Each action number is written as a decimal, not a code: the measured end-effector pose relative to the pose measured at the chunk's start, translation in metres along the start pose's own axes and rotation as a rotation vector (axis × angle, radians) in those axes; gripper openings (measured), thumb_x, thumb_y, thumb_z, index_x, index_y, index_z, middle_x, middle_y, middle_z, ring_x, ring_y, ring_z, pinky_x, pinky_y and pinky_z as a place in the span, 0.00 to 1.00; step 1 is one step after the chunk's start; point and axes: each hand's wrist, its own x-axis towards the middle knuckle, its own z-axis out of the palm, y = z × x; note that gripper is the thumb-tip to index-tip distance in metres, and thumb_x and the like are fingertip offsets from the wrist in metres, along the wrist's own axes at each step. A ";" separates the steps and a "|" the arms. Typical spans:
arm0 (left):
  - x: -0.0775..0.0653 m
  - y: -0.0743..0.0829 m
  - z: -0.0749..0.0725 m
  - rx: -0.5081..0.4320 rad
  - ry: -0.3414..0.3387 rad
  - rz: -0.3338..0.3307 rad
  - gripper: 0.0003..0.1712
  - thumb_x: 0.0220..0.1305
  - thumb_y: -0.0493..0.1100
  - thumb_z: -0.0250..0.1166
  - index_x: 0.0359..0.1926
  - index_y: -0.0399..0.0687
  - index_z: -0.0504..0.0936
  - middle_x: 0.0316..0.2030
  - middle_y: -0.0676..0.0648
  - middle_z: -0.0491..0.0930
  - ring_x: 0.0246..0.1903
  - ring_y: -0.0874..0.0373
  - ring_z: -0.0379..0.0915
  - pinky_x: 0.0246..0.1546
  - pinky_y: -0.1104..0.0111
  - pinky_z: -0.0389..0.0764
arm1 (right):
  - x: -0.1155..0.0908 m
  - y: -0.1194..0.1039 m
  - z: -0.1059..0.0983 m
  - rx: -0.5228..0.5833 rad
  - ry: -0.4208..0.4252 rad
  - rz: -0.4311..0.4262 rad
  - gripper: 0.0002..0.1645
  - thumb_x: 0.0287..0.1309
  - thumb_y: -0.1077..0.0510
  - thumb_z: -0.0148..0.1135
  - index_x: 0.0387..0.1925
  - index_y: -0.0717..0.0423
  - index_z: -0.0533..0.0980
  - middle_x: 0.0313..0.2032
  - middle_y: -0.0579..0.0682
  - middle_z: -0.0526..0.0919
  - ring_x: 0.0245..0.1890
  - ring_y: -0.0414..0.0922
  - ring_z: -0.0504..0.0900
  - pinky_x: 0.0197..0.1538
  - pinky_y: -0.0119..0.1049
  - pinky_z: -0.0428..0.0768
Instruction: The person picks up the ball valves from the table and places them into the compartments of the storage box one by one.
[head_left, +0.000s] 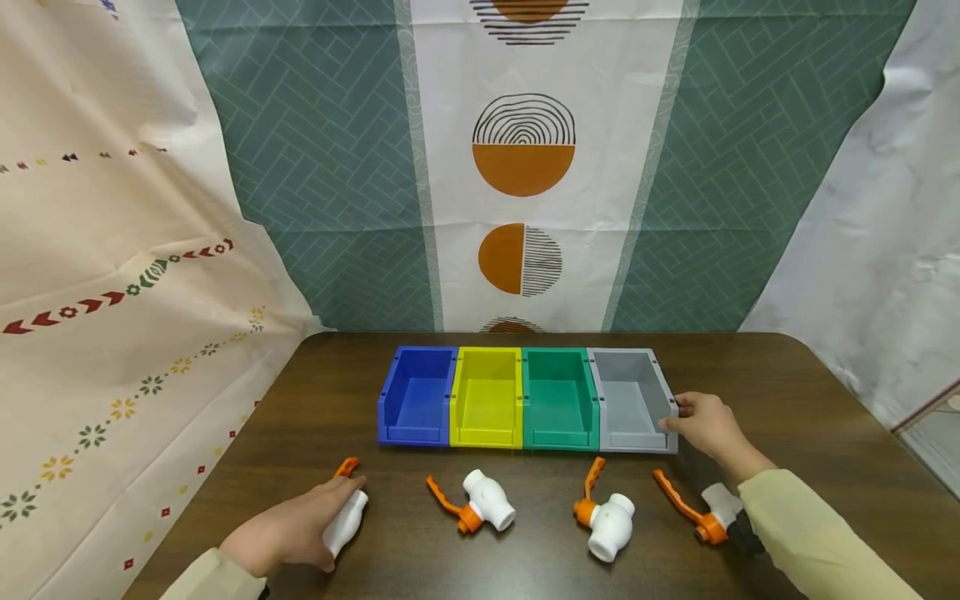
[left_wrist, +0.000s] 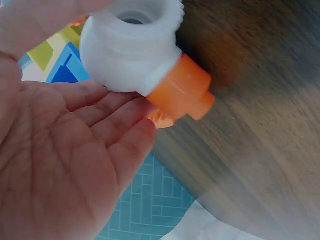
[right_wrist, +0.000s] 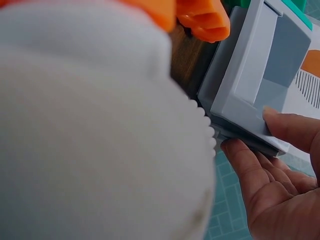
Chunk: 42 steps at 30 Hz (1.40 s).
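My left hand [head_left: 291,527] is at the leftmost white ball valve [head_left: 347,523], thumb on one side and fingers on the other. The left wrist view shows its fingertips against the white body [left_wrist: 132,55] beside the orange stem [left_wrist: 182,90]. At the right end of the bin row, my right hand [head_left: 711,427] pinches the side wall of the grey bin [head_left: 637,442]. In the right wrist view the thumb lies on the bin's upper edge and the fingers press its outer side.
Blue [head_left: 412,436], yellow [head_left: 486,438] and green [head_left: 561,439] bins stand left of the grey one. Before them lie two ball valves [head_left: 491,500] [head_left: 611,527] with orange levers. Another valve [head_left: 722,504], with a dark end, lies beside the right sleeve. Patterned cloth [head_left: 322,167] hangs behind the table.
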 end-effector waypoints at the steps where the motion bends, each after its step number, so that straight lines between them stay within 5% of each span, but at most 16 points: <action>1: -0.001 -0.001 0.000 0.005 0.008 0.016 0.58 0.27 0.31 0.80 0.64 0.27 0.61 0.62 0.28 0.64 0.60 0.34 0.62 0.52 0.43 0.71 | 0.000 0.000 0.000 0.000 -0.001 0.001 0.30 0.52 0.59 0.66 0.50 0.79 0.71 0.44 0.73 0.79 0.42 0.62 0.79 0.44 0.54 0.80; 14: 0.002 -0.009 0.002 0.038 0.115 0.118 0.54 0.33 0.51 0.80 0.59 0.27 0.68 0.53 0.36 0.75 0.45 0.49 0.73 0.42 0.61 0.77 | -0.003 -0.002 0.001 -0.051 0.033 -0.048 0.31 0.52 0.58 0.65 0.50 0.80 0.70 0.46 0.75 0.78 0.46 0.67 0.78 0.44 0.55 0.80; 21: 0.004 -0.011 0.004 0.085 0.154 0.113 0.49 0.32 0.53 0.79 0.54 0.30 0.73 0.44 0.45 0.79 0.36 0.56 0.73 0.34 0.65 0.77 | -0.002 0.000 0.003 -0.031 0.027 -0.039 0.31 0.52 0.58 0.64 0.50 0.80 0.70 0.46 0.75 0.78 0.46 0.67 0.78 0.44 0.54 0.80; 42: 0.002 -0.014 0.010 0.107 0.265 0.182 0.50 0.30 0.54 0.81 0.53 0.28 0.73 0.44 0.42 0.80 0.36 0.57 0.75 0.35 0.66 0.78 | -0.002 0.002 0.002 0.037 0.012 0.014 0.32 0.53 0.58 0.65 0.52 0.79 0.69 0.48 0.75 0.76 0.47 0.66 0.77 0.46 0.55 0.80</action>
